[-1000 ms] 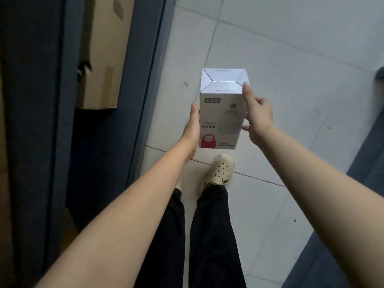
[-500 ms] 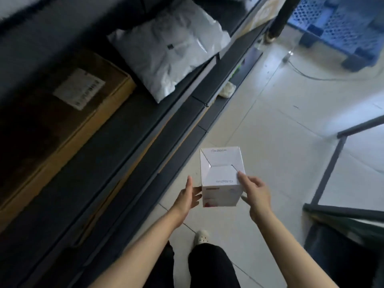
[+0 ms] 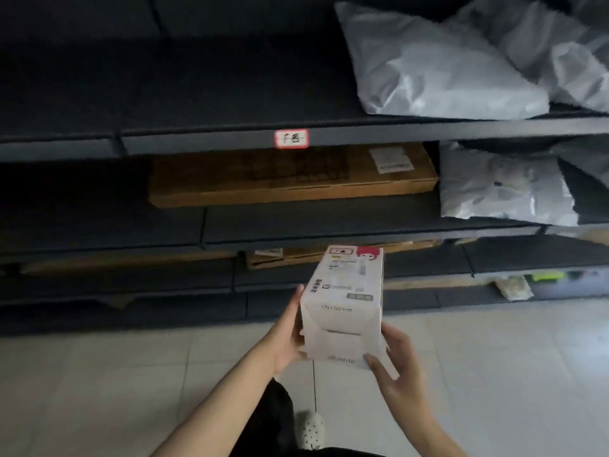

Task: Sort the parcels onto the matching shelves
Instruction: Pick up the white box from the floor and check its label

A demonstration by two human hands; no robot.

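White carton (image 3: 344,305) gripped between both hands, in front of the dark shelving.

Held off the floor, long side pointing away, red cartoon print at the far end. Left hand (image 3: 290,338) pressed flat against the carton's left face, fingers wrapped round its edge; right hand (image 3: 397,374) clasping the near right corner, thumb on top. Just beyond the fingertips, a shelf edge (image 3: 362,240). Farther up, a flat brown box (image 3: 290,179) with a grey poly bag (image 3: 504,188) to its right. Above, a red-bordered label (image 3: 291,138), writing too blurred to read, perhaps a shelf code. Topmost, another grey bag (image 3: 438,67).
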